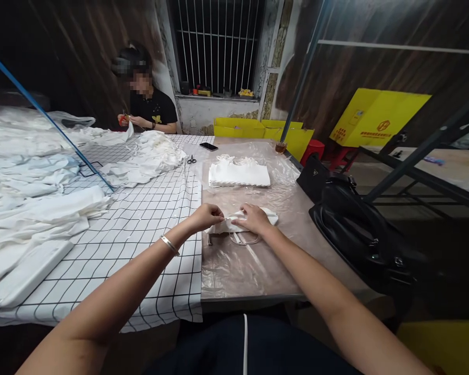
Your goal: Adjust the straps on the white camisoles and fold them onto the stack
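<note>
**Almost no readable writing in view**

The only markings you face are on the big yellow cardboard box (377,119) leaning against the wall at the far right. It carries a small round dark red logo (383,125) above a line of tiny dark print, both too small and blurred to read. No other label, brand, number or sign can be read.

Dark wood-panelled walls (82,47) flank a barred window (217,44).
</note>
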A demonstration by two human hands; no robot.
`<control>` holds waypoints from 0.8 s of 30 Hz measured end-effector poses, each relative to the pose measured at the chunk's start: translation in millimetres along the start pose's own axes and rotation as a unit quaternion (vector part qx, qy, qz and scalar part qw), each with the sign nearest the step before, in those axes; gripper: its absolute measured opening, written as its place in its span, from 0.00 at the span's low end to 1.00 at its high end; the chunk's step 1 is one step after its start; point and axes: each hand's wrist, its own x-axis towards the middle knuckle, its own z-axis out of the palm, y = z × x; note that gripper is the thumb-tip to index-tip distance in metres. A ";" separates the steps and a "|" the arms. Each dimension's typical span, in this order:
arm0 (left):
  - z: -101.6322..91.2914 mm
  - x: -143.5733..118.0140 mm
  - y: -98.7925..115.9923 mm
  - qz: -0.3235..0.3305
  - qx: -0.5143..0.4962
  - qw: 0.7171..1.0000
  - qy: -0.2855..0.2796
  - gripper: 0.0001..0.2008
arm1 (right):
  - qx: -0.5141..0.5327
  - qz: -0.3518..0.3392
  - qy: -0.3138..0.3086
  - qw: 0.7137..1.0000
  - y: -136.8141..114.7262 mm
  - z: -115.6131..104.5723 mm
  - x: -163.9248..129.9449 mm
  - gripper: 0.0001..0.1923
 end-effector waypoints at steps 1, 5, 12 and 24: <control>0.5 -0.7 0.1 0.010 0.005 1.000 0.002 0.04 | -0.013 0.007 0.007 1.000 -4.2 4.0 2.9 0.12; -11.0 -10.3 -0.7 0.039 0.022 0.999 0.024 0.06 | -0.061 0.053 0.054 0.995 7.8 -1.0 7.9 0.07; -27.6 -21.1 18.2 0.063 0.018 0.997 0.036 0.07 | 0.035 0.084 0.108 0.990 26.3 -33.4 4.9 0.09; -52.9 -71.2 69.1 0.122 0.048 0.991 0.020 0.05 | 0.146 0.048 0.025 0.988 12.9 -27.6 7.6 0.02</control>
